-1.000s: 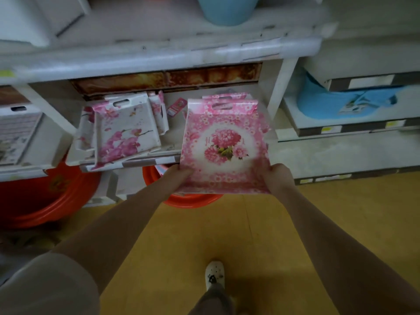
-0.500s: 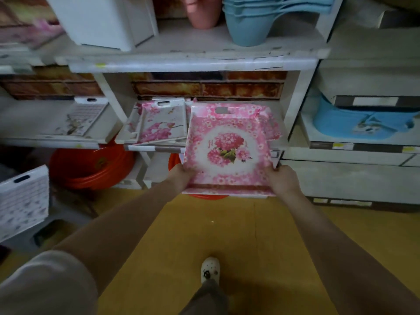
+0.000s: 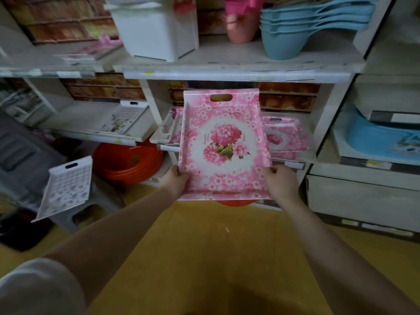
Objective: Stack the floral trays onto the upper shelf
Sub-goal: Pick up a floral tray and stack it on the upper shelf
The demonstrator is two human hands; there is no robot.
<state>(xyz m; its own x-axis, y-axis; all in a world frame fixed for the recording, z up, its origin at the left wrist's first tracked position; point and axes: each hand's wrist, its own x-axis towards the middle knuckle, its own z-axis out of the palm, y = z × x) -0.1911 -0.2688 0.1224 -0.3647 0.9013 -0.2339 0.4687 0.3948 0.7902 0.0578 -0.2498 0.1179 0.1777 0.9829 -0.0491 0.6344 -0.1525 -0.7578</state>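
Observation:
I hold a pink floral tray (image 3: 223, 142) tilted up in front of the lower shelf, its cut-out handle at the top. My left hand (image 3: 176, 181) grips its near left corner and my right hand (image 3: 280, 181) grips its near right corner. A second edge shows under it, so it may be more than one tray. More pink floral trays (image 3: 283, 137) lie on the lower shelf behind it, and a white-and-pink one (image 3: 169, 130) pokes out at its left. The upper shelf (image 3: 227, 75) runs just above the tray.
On the upper shelf stand a white box (image 3: 156, 28), a pink pot (image 3: 241, 23) and stacked blue basins (image 3: 302, 26). A grey patterned tray (image 3: 123, 118) lies on the left shelf, another (image 3: 66, 187) leans lower left. Red basins (image 3: 127, 161) sit on the floor.
The tray has come up and away from the lower shelf, tilting more upright, with both hands still on its near corners. My view has lifted, showing the upper shelf.

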